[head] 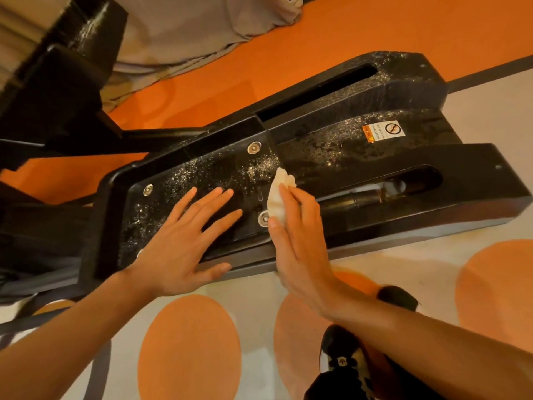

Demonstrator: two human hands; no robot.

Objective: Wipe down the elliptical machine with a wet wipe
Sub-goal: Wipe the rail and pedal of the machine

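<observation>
The black base of the elliptical machine (pixel 346 145) lies across the middle of the view, its top speckled with wet droplets. My left hand (pixel 184 241) rests flat on the lower panel, fingers spread and straight. My right hand (pixel 300 241) holds a crumpled white wet wipe (pixel 278 194) between thumb and fingers and presses it against the panel beside a round silver bolt (pixel 263 218). Much of the wipe is hidden under my fingers.
Other silver bolts (pixel 253 147) sit on the panel. A white and orange warning sticker (pixel 383 131) is farther right. Slots run along both rails. The floor (pixel 190 350) is pale with orange circles. My shoe (pixel 343 362) stands at the lower right. Grey cloth (pixel 202 30) lies at the top.
</observation>
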